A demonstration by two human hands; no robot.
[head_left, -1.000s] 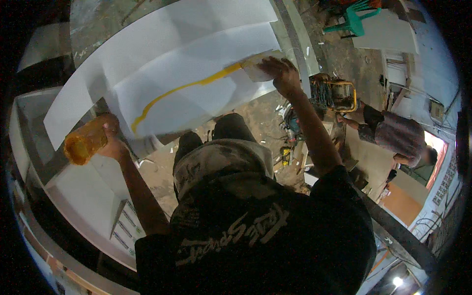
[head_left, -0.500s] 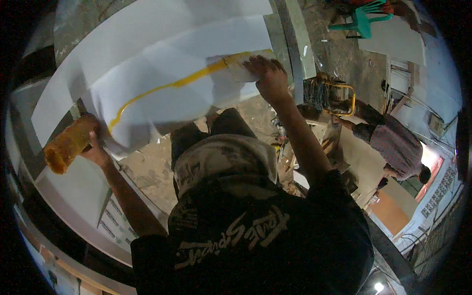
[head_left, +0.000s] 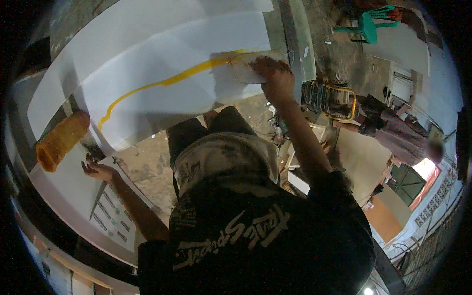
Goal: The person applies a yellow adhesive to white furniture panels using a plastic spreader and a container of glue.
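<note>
A wide white sheet (head_left: pixel 182 108) lies in front of me, with an uneven line of yellow glue (head_left: pixel 172 80) running across it. My right hand (head_left: pixel 276 78) grips a pale, flat spreader (head_left: pixel 241 68) at the right end of that line, its edge against the sheet. Left of the sheet is a glue-crusted, amber cylindrical container (head_left: pixel 64 140), tipped on its side. Below it, apart from it, my left hand (head_left: pixel 100 171) is empty with its fingers spread and partly curled.
Behind the first sheet lies another pale sheet (head_left: pixel 103 44). To the right stands a yellow-framed machine (head_left: pixel 341 101) beside a bundle of wire. A co-worker (head_left: pixel 400 137) bends near large boards (head_left: pixel 361 155). A green plastic chair (head_left: pixel 371 27) is at the far right.
My left hand has let go of the amber container and moved down, away from it. My right hand has shifted slightly right with the spreader. The co-worker has moved a little.
</note>
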